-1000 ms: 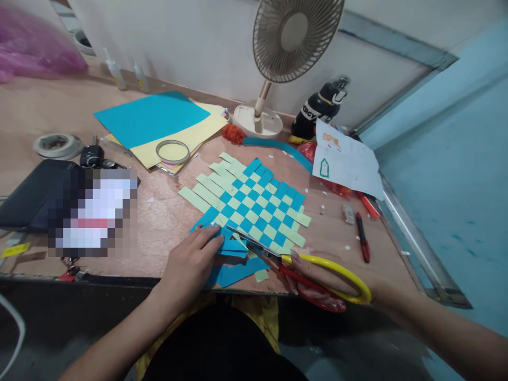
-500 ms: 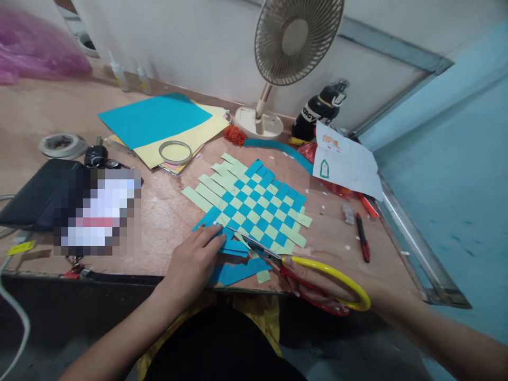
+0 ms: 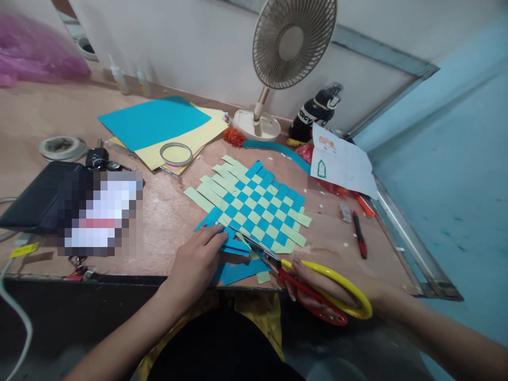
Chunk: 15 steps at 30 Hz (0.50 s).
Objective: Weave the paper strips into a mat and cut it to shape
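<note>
the left hand [image 3: 194,259] lies flat, fingers spread, pressing blue paper strips [image 3: 238,272] against the woven paper mat [image 3: 254,206]; the right hand [image 3: 321,283] curls around plastic-handled scissors [image 3: 349,286].

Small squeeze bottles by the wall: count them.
2: one bottle left of the other bottle, both upright by the wall, behind the blue paper. Others may be hidden.

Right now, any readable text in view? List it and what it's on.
"RCY" on the black bottle, possibly more letters out of view.
Yellow tag: marks too small to read.
Small bottle labels: too small to read.
Red marker: no readable text.
Drawing sheet: no readable words.
Pixelated patch: too blurred to read.
</note>
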### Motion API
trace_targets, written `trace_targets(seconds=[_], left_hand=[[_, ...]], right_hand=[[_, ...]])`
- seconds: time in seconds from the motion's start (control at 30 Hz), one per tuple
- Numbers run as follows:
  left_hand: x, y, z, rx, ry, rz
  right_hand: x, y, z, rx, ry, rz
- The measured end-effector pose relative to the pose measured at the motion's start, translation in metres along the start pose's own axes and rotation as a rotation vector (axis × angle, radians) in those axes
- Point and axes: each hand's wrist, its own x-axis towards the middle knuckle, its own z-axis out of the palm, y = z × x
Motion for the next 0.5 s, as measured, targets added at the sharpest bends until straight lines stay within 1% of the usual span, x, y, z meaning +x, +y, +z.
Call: trace_targets(seconds=[0.07,0.17,0.27,0.4,0.5], left_hand=[[-0.001,0.000,0.001,-0.010,-0.003,-0.008],[-0.001,0.000,0.001,-0.024,-0.005,-0.026],[-0.001,-0.001,0.000,-0.030,-0.006,-0.043],[-0.001,-0.001,0.000,-0.034,-0.004,-0.047],[-0.001,0.000,0.000,-0.031,-0.002,-0.042]], right_hand=[[-0.001,-0.011,0.001,-0.048,0.013,-0.025],[0.000,-0.020,0.003,-0.053,0.008,0.008],[0.002,-0.017,0.005,-0.006,-0.006,0.036],[0.006,-0.008,0.007,-0.024,0.042,0.024],[0.007,-0.010,0.011,-0.027,0.060,0.090]])
